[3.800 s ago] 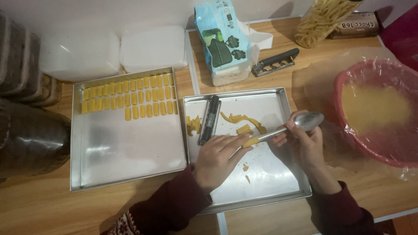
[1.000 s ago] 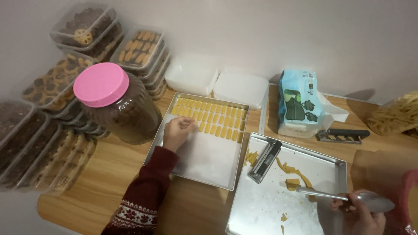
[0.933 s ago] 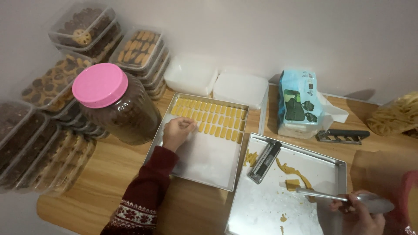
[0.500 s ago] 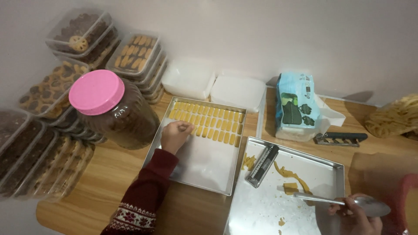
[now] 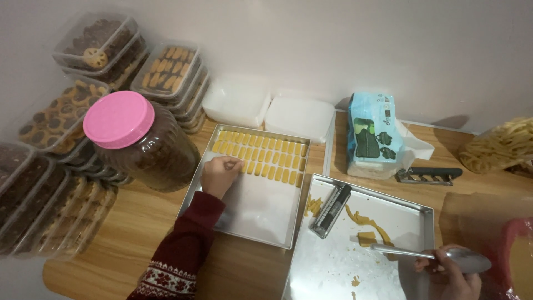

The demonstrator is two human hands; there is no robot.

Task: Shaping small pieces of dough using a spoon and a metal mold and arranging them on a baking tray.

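My left hand (image 5: pixel 218 175) rests on the left metal tray (image 5: pixel 261 219). Its fingertips are pinched on a small yellow dough piece (image 5: pixel 235 165) at the left end of the third row. Neat rows of yellow dough pieces (image 5: pixel 261 154) fill the far part of that tray. At the lower right, my right hand (image 5: pixel 447 276) grips a metal spoon (image 5: pixel 430 256) by its bowl end. The handle tip touches a dough lump (image 5: pixel 366 239) on the right metal tray (image 5: pixel 338 272). A black cutter tool (image 5: pixel 331 203) and yellow dough scraps (image 5: pixel 361 221) also lie on the right tray.
A big brown jar with a pink lid (image 5: pixel 139 139) stands left of the trays, beside stacked clear boxes of cookies (image 5: pixel 50 128). Two white containers (image 5: pixel 266 108), a blue tissue pack (image 5: pixel 368 133), a black-handled tool (image 5: pixel 427 175) and a bag of yellow sticks (image 5: pixel 499 145) sit behind. A pink bowl (image 5: pixel 516 250) is at the right edge.
My left hand has gone from the right tray to the left tray and now sits at the dough rows. My right hand keeps the spoon over the right tray.
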